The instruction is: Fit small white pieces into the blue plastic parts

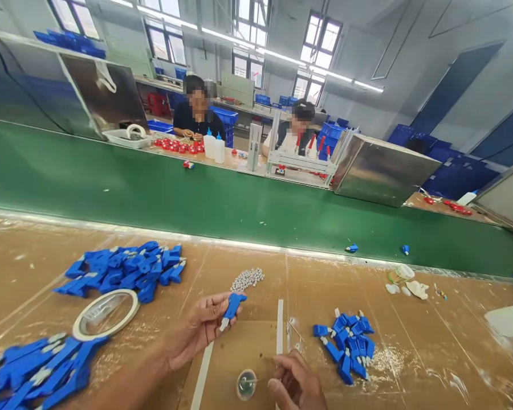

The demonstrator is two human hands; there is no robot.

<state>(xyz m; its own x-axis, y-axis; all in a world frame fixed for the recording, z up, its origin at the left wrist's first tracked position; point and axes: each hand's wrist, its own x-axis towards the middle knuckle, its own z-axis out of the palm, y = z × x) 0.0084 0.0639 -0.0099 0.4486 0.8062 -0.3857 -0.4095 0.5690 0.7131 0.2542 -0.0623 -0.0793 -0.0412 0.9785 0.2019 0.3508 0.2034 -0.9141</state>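
Connector (233, 307), blue, sits pinched in left hand (200, 330) fingers, long axis tilted, white tip pointing down-left; right hand (297, 384) fingers curled, contents unclear.

I find no writing to read anywhere here. The blue plastic piece (233, 306) I pinch in my left grip (203, 327) bears no label or number that I can make out, and the blue pieces (346, 344) heaped on my worktop (410, 353) look just as plain. The white bottles (214, 146) and blue crates (331, 132) across the green belt (196, 193) may carry print, but at this range it is too small and blurred to tell.
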